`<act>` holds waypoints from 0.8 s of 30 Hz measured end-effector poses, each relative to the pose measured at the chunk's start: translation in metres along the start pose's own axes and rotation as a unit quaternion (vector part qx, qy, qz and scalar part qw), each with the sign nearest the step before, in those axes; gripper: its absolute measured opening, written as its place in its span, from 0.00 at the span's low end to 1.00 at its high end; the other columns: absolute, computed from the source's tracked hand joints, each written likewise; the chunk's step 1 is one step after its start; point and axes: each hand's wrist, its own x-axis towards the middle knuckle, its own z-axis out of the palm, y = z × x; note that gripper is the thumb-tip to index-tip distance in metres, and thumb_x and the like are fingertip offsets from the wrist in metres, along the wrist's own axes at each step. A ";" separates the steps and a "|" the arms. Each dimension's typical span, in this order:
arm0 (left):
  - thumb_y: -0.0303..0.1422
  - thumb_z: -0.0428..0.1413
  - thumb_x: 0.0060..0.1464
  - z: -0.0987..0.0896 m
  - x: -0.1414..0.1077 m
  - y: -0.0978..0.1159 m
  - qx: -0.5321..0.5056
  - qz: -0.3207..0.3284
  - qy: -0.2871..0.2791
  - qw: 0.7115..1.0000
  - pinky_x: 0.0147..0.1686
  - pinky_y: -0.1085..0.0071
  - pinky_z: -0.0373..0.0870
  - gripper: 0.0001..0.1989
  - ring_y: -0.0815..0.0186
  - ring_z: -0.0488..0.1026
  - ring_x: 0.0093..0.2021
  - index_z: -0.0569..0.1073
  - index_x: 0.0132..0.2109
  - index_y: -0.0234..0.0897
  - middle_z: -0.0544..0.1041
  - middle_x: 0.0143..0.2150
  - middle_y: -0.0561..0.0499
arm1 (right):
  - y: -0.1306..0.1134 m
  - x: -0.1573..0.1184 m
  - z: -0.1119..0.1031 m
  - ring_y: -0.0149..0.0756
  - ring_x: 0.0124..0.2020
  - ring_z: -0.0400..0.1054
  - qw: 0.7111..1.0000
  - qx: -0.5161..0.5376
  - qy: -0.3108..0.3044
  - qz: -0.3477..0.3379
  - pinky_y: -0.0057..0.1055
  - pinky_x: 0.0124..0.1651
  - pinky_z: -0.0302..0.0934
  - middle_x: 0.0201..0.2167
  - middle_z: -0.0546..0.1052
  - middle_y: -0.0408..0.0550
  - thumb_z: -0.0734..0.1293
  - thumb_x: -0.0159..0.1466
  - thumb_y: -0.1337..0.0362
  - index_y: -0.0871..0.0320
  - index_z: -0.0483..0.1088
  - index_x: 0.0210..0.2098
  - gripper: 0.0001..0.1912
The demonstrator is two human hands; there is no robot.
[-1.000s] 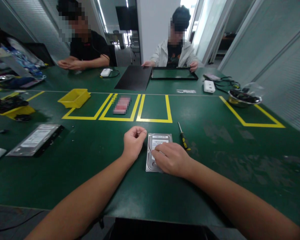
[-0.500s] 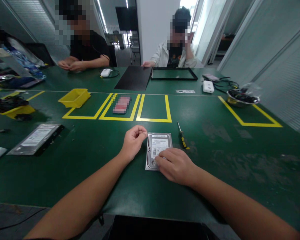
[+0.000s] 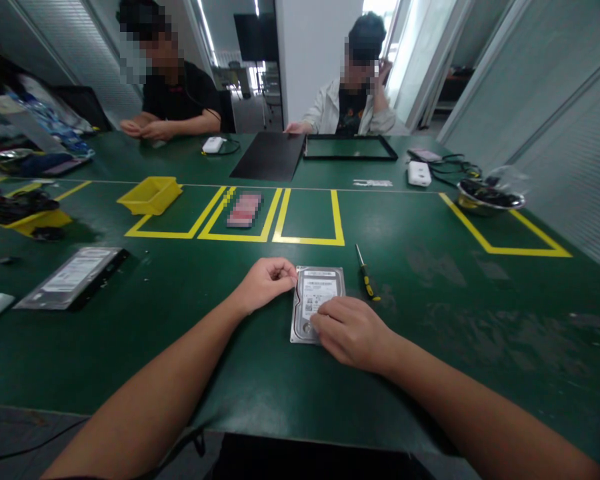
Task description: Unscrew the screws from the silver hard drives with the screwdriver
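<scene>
A silver hard drive (image 3: pixel 310 288) with a white label lies flat on the green table in front of me. At its upper left edge is my left hand (image 3: pixel 265 283), fingers curled and thumb tip against the drive's rim. My right hand (image 3: pixel 353 330) covers the drive's lower right part. Its fingers are bent and pressed together over the label; whatever sits between the fingertips is hidden. Just right of the drive rests a black and yellow screwdriver (image 3: pixel 366 277), its shaft pointing away from me.
Left of me lies a larger silver drive-like unit (image 3: pixel 75 277). Beyond are a yellow bin (image 3: pixel 150 195), a pixelated pink item (image 3: pixel 245 210) and yellow tape outlines. A bowl of dark parts (image 3: pixel 490 197) stands far right. Across the table sit people, near a black panel (image 3: pixel 269 157) and black frame (image 3: pixel 350 158).
My left hand has shifted slightly down along the drive's left edge, its wrist swinging left. My right hand stays in place, and the view has moved a little.
</scene>
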 end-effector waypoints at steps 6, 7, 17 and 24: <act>0.30 0.59 0.50 -0.002 0.002 -0.002 0.002 0.024 -0.024 0.999 0.27 0.76 0.56 0.06 0.74 0.60 0.25 0.72 0.33 0.31 0.66 0.24 0.56 | -0.001 0.000 0.000 0.36 0.30 0.62 1.000 0.014 -0.003 -0.002 0.33 0.34 0.59 0.29 0.73 0.50 0.61 0.66 0.69 0.63 0.74 0.34 0.10; 0.30 0.59 0.50 -0.003 0.002 -0.002 0.008 0.027 -0.028 0.999 0.28 0.75 0.56 0.06 0.73 0.60 0.26 0.72 0.33 0.31 0.66 0.24 0.56 | -0.001 0.000 0.000 0.36 0.30 0.62 1.000 0.016 -0.002 -0.002 0.33 0.34 0.59 0.30 0.73 0.50 0.61 0.66 0.69 0.63 0.74 0.35 0.10; 0.35 0.56 0.59 -0.018 0.003 0.004 0.051 0.042 -0.109 0.992 0.30 0.75 0.59 0.10 0.72 0.62 0.29 0.72 0.38 0.31 0.66 0.28 0.55 | 0.001 -0.001 0.001 0.36 0.30 0.62 1.000 0.026 -0.012 0.000 0.33 0.33 0.59 0.29 0.73 0.50 0.60 0.66 0.69 0.63 0.74 0.35 0.11; 0.34 0.54 0.62 -0.025 0.003 0.008 0.091 0.052 -0.191 0.976 0.40 0.71 0.67 0.09 0.67 0.71 0.38 0.73 0.42 0.32 0.75 0.37 0.48 | 0.002 -0.002 0.002 0.36 0.31 0.62 0.999 0.032 -0.022 0.006 0.33 0.34 0.59 0.30 0.73 0.50 0.60 0.66 0.69 0.63 0.74 0.35 0.11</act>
